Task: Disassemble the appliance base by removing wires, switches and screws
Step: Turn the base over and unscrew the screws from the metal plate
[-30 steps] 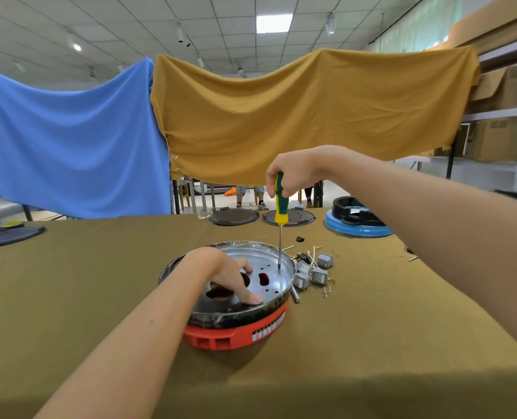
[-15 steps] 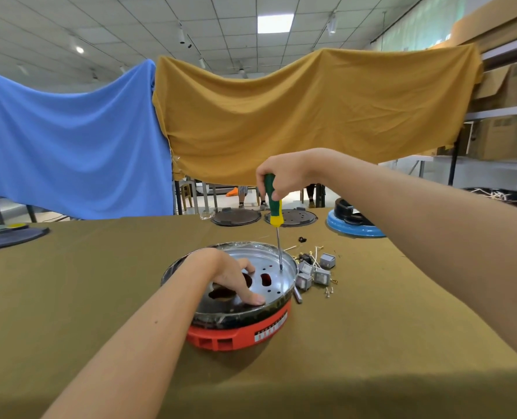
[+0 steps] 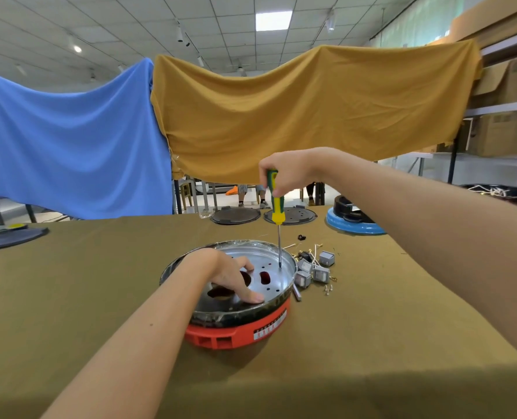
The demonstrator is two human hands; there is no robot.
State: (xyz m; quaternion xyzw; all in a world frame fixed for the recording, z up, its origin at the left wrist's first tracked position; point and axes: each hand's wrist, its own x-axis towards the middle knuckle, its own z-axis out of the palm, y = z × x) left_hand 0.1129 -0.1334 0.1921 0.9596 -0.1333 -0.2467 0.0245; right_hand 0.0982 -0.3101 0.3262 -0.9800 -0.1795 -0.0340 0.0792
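Standing at the table (image 3: 70, 297), covered in olive cloth, I see a dark flat plate (image 3: 12, 237) at its far left edge, about ten o'clock from the base. Behind it hangs a blue sheet (image 3: 70, 140), and to its right a mustard sheet (image 3: 311, 116).

The base (image 3: 230, 297) sits near the middle of the table: a red plastic body under a shiny metal pan with holes punched in its floor. The left hand (image 3: 230, 276) rests inside the pan at about seven o'clock, fingers spread and relaxed, fingertips pressing on the metal near the rim, holding nothing.

The right hand (image 3: 284, 170) is above the pan, fingers curled tight round the green top of a screwdriver (image 3: 277, 204). The tool stands upright, its yellow collar below the fist and its thin shaft reaching down to the pan floor at about two o'clock, close to the rim. Whether the tip sits in a screw I cannot tell.

Just beside the base at three o'clock lie grey switches (image 3: 320, 273), some with wires (image 3: 311, 249) attached, and a few small screws (image 3: 329, 288). Two dark round discs (image 3: 236, 215) lie at the far table edge at twelve o'clock, and a blue-rimmed base (image 3: 354, 225) sits at one o'clock.
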